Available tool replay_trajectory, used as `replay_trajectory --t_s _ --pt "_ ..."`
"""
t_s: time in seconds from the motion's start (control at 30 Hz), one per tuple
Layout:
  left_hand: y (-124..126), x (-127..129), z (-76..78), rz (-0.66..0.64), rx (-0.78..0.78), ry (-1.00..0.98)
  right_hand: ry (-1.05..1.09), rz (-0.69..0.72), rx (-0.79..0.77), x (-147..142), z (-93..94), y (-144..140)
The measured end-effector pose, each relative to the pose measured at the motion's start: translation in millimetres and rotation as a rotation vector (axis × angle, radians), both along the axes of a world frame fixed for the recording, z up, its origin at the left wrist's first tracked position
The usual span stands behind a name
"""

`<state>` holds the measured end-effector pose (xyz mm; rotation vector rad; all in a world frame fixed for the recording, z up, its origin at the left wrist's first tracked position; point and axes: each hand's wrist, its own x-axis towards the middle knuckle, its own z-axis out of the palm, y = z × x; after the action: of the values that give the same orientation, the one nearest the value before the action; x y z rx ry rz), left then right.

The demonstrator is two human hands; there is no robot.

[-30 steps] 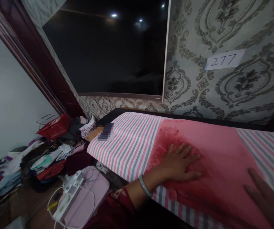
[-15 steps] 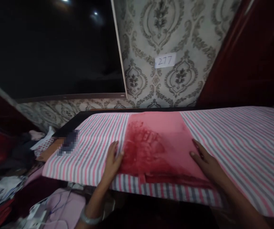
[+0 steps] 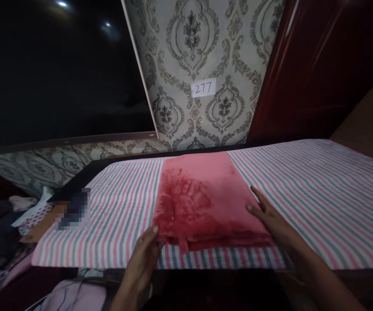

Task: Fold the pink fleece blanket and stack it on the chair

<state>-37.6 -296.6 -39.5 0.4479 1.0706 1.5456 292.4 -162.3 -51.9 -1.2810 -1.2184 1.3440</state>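
In the head view, the left hand [image 3: 142, 259] is resting at the near left corner of a folded pink cloth [image 3: 202, 203], its fingers [image 3: 150, 235] lying loosely open and touching the cloth's edge. The right hand [image 3: 272, 218] is lying flat along the cloth's right edge, fingers stretched out and pressing on it, gripping nothing. The cloth is lying on a striped surface [image 3: 303, 185], near its front edge. On the patterned wall behind, a paper label [image 3: 203, 88] is reading "277". A dark screen [image 3: 56, 73] is hanging to the left. Clothes [image 3: 27, 211] are lying heaped beyond the surface's left end.
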Motion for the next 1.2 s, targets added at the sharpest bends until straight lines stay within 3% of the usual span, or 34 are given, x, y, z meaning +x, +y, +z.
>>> replay_trajectory --t_s 0.13,0.23,0.3,0.4,0.47,0.5,0.6,0.7,0.8,0.9,0.97,1.1,1.2 --pt "-2 15 -6.9 0.078 0.109 -0.104 0.321 0.002 -0.131 -9 25.9 -6" --pt "-8 26 -15.8 0.033 0.148 -0.234 0.518 0.018 -0.088 -22 46.5 -8" --pt "-15 35 -23.9 -0.172 0.104 -0.325 0.598 0.056 -0.022 -33 58.0 -11" --pt "-21 53 -33.9 -0.596 0.072 -0.386 0.674 0.075 0.038 -46 68.2 -17" --pt "-17 71 -34.9 -0.740 0.097 -0.382 0.692 0.074 0.046 -51 69.6 -21" --pt "-12 81 -33.0 -0.749 0.116 -0.383 0.690 0.072 0.041 -51 69.0 -23" --pt "7 113 -17.2 -0.633 0.153 -0.413 0.649 0.037 -0.009 -44 63.0 -31" --pt "17 133 4.3 -0.408 0.233 -0.411 0.567 -0.038 -0.083 -34 51.4 -47" --pt "12 129 15.2 -0.302 0.271 -0.399 0.477 -0.096 -0.127 -31 34.5 -72" --pt "1 114 14.6 -0.308 0.168 -0.408 0.423 -0.068 -0.085 -35 17.5 -96" --pt "-3 108 14.5 -0.240 0.083 -0.420 0.425 -0.044 -0.067 -36 8.1 -104" --pt "0 112 21.9 -0.043 -0.035 -0.437 0.504 -0.001 -0.171 -23 -6.4 -93" --pt "5 116 26.7 0.016 -0.079 -0.407 0.568 0.003 -0.234 -4 -10.8 -71"
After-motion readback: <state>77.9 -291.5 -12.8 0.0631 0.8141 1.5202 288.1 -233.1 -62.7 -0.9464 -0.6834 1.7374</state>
